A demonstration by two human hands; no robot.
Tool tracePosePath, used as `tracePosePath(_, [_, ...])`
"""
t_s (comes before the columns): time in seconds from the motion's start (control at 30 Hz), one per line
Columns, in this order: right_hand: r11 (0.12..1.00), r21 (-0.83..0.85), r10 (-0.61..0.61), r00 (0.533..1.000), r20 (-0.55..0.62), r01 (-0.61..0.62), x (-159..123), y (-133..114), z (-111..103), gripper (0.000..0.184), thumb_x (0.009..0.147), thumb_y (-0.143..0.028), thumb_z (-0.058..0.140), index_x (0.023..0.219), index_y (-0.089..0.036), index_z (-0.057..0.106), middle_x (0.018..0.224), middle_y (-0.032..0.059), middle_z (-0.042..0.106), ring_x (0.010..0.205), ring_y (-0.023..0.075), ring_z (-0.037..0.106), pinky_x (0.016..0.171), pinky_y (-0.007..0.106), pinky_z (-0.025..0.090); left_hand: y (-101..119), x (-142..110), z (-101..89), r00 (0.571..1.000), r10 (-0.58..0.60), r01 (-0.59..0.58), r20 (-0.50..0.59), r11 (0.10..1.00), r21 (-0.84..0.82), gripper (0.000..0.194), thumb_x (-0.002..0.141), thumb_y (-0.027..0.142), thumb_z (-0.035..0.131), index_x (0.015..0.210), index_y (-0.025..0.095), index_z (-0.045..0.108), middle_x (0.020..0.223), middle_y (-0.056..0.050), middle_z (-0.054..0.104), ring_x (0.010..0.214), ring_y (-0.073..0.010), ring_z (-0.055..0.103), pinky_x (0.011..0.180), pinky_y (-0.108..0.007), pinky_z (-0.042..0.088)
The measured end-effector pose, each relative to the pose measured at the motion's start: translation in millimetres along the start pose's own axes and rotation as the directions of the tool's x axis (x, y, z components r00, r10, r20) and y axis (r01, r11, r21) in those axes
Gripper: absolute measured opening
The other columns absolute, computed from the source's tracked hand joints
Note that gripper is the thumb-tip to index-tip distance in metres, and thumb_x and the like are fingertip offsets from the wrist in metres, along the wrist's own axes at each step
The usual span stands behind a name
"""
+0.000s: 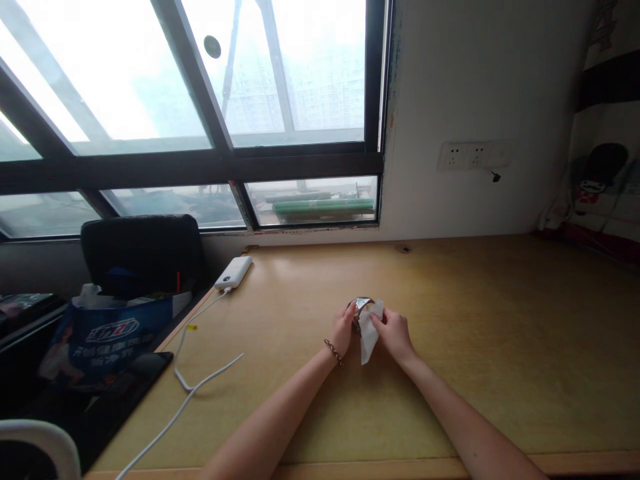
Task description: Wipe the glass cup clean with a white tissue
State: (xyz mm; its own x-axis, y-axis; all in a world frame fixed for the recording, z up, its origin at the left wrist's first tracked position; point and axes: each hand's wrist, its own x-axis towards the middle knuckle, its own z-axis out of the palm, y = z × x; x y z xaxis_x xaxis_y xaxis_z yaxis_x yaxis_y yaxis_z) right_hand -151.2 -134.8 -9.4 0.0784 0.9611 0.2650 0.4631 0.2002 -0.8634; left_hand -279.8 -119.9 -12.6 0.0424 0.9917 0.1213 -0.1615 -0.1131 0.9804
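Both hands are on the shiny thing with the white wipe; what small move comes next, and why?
Probably rub the white wipe across the shiny thing: the right hand pinches the wipe against it, while the left hand steadies it above the desk.

Both bare forearms are stretched forward and drawn together. The left hand (343, 328), a braided band at its wrist, and the right hand (395, 331) are held close, fingers curled inward and pinched.
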Motion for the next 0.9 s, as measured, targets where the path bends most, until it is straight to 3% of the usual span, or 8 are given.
tracePosePath(0.17, [0.992,-0.121,-0.032,0.994,-0.101,0.020,1,2,-2,0.031,0.073,-0.037,0.044,0.062,-0.014,0.061,0.055,0.0064,0.062,0.048,0.0152,0.052,0.045,0.022,0.031,-4,-2,3.4,0.993,0.091,-0.091,0.076,0.996,-0.006,0.045,0.076,0.048,0.041,0.104,0.014,0.052,0.099,-0.008,0.059,0.089,-0.0194,0.055,0.076,-0.030,0.044])
tracePosePath(0.3, [0.988,-0.079,0.118,0.982,-0.148,-0.130,9,15,-4,0.034,0.072,-0.039,0.044,0.060,-0.013,0.061,0.056,0.0090,0.063,0.051,0.0186,0.055,0.044,0.023,0.032,-4,-9,8.5,0.962,0.169,-0.184,0.214,0.981,0.055,0.049,0.075,0.040,0.048,0.118,0.019,0.037,0.113,-0.009,0.052,0.100,-0.0194,0.051,0.084,-0.032,0.041])
tracePosePath(0.43, [0.976,0.009,0.217,0.964,-0.152,-0.218,13,22,-5,0.038,0.072,-0.043,0.043,0.056,-0.013,0.060,0.052,0.0095,0.063,0.050,0.0204,0.056,0.042,0.023,0.033,-3,-13,11.4,0.937,0.181,-0.233,0.300,0.961,0.150,0.051,0.071,0.029,0.056,0.117,0.020,0.035,0.112,-0.010,0.052,0.102,-0.0195,0.050,0.088,-0.036,0.038])
tracePosePath(0.6, [0.988,-0.042,0.141,0.977,-0.159,-0.149,8,15,-1,0.047,0.075,-0.047,0.038,0.048,-0.015,0.058,0.048,0.0103,0.061,0.044,0.0191,0.054,0.042,0.024,0.031,-15,-6,9.4,0.961,0.165,-0.187,0.223,0.979,0.078,0.050,0.065,0.028,0.063,0.108,0.015,0.040,0.105,-0.013,0.055,0.095,-0.0211,0.054,0.084,-0.037,0.042])
tracePosePath(0.77, [0.990,-0.078,0.109,0.991,-0.082,-0.115,9,10,-4,0.044,0.076,-0.047,0.040,0.057,-0.013,0.061,0.053,0.0101,0.063,0.047,0.0183,0.055,0.042,0.023,0.031,-13,-3,7.2,0.977,0.134,-0.145,0.165,0.988,0.053,0.044,0.064,0.031,0.063,0.100,0.015,0.044,0.099,-0.011,0.057,0.088,-0.0196,0.056,0.079,-0.034,0.045])
tracePosePath(0.9, [0.982,-0.184,-0.077,0.988,-0.135,0.052,11,5,-15,0.038,0.077,-0.043,0.041,0.064,-0.013,0.060,0.057,0.0086,0.063,0.049,0.0164,0.054,0.047,0.022,0.031,-8,-3,4.0,0.990,0.091,-0.094,0.112,0.995,0.026,0.034,0.068,0.033,0.058,0.096,0.015,0.049,0.091,-0.007,0.059,0.083,-0.0175,0.056,0.073,-0.030,0.045])
